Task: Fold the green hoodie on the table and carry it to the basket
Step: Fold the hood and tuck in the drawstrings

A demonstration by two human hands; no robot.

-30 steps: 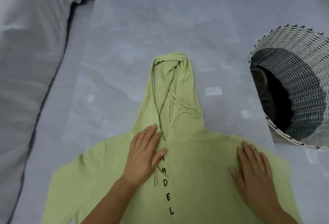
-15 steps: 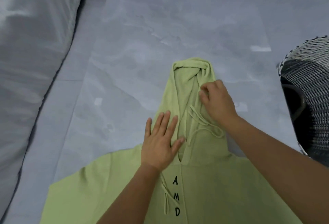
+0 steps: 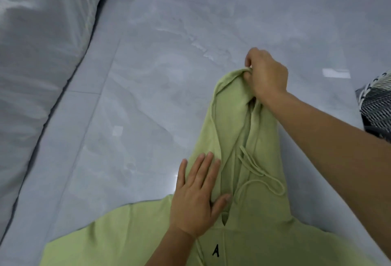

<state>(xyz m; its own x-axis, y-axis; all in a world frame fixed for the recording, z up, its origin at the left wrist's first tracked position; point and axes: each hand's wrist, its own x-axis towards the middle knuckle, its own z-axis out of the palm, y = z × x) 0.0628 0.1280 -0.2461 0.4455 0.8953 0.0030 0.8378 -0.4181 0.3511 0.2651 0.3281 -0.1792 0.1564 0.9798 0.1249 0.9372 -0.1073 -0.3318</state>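
The green hoodie [image 3: 260,219] lies front-up on the grey marble table [image 3: 211,22], hood pointing away from me, its drawstrings loose across the hood. My left hand [image 3: 196,198] rests flat, fingers straight, on the left side of the hood's base near the neck opening. My right hand [image 3: 264,73] pinches the top edge of the hood at its far end and holds it slightly raised. The woven black-and-white basket [image 3: 376,105] shows only as a sliver at the right edge.
A white cushioned sofa or bed [image 3: 38,58] runs along the left, with grey floor [image 3: 69,138] between it and the table. The hoodie's lower part is cut off by the frame's bottom.
My right hand has gone from the hood's right side up to its top edge and taken hold of it. My left hand stays pressed at the hood's base. The view shifted forward.
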